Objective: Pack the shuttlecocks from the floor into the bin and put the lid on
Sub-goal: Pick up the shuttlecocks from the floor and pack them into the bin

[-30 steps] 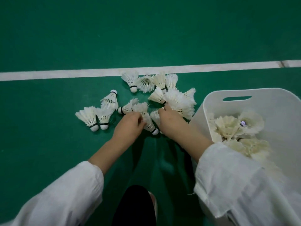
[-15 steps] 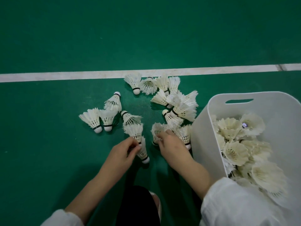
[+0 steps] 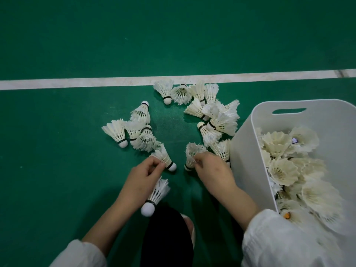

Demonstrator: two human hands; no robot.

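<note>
Packing partly done: the left hand [image 3: 143, 176] grips one shuttlecock [image 3: 158, 193], the right hand [image 3: 210, 170] pinches a second shuttlecock [image 3: 191, 154], loose shuttlecocks [image 3: 217, 120] remain on the floor [image 3: 57, 170] beyond both, and the part-filled bin [image 3: 248, 160] stands just right of the right hand, no lid in view.

Premises: a badminton court. Evidence: a smooth green sports floor [image 3: 57, 170] fills the frame. A painted white boundary line [image 3: 96, 83] runs straight across the upper half. Feather shuttlecocks [image 3: 221, 122] lie scattered at centre, and more fill a white bin [image 3: 246, 160] at right.
</note>
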